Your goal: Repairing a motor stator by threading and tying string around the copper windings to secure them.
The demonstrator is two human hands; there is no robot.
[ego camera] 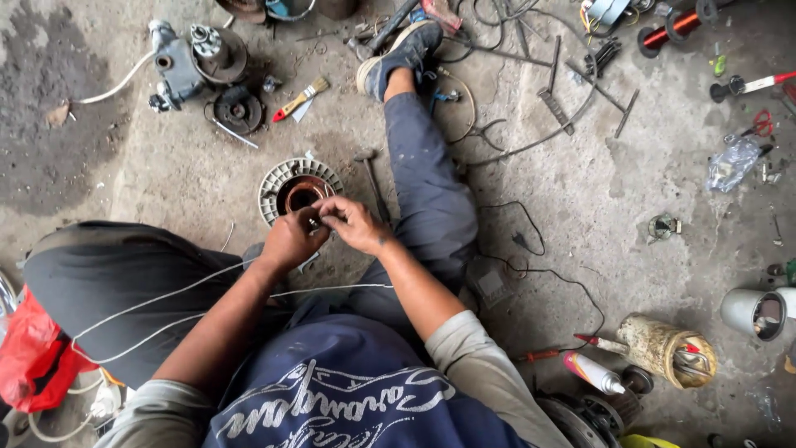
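concrete floor (580, 207) stained, strewn with tools, 2 hands (327, 226) pinched on wire above motor stator (298, 189)

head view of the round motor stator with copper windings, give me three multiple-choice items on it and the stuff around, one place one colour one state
1. Where does the round grey motor stator with copper windings lie?
A. on the concrete floor in front of the hands
B. on a wooden bench
C. inside a bucket

2. What colour is the handle of the small paintbrush on the floor?
A. blue
B. yellow with a red end
C. black

3. How are the two hands placed?
A. both flat on the floor
B. one raised overhead
C. together over the stator, fingers pinched

Answers:
1 A, the stator rests on the floor between the person's legs.
2 B, the handle is yellow and tipped red.
3 C, the left hand and right hand meet just above the stator, fingertips closed on something too small to tell.
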